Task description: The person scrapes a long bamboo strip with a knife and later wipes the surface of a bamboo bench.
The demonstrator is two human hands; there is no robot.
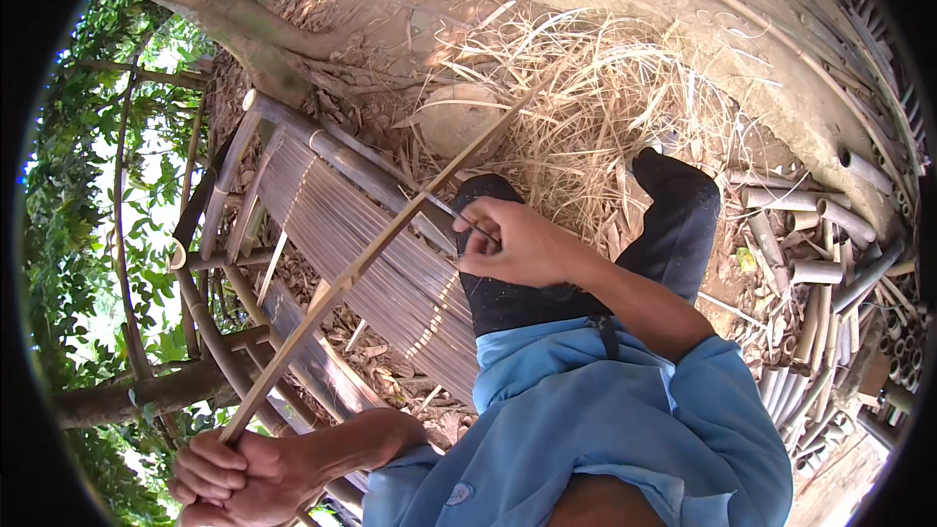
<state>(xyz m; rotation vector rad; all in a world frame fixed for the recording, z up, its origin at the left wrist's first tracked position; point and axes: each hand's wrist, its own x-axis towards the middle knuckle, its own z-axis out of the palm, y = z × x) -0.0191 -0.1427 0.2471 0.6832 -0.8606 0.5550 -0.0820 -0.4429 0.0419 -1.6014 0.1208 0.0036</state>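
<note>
My left hand (239,476), low at the left, is closed in a fist around the lower end of a long split bamboo strip (344,283). The strip slants up and right across my lap and past my knee, its far end over a heap of shavings. My right hand (512,244), above my dark trouser leg, pinches a thin knife (447,210). Its narrow blade reaches the strip near the middle and seems to touch it. Fingers partly hide the handle.
A slatted bamboo bench (361,234) lies under the strip at my left. Pale bamboo shavings (605,88) cover the ground ahead, with a round stone (457,120) among them. Cut bamboo pieces (815,271) are piled at the right. A tree trunk (224,15) stands at the far left.
</note>
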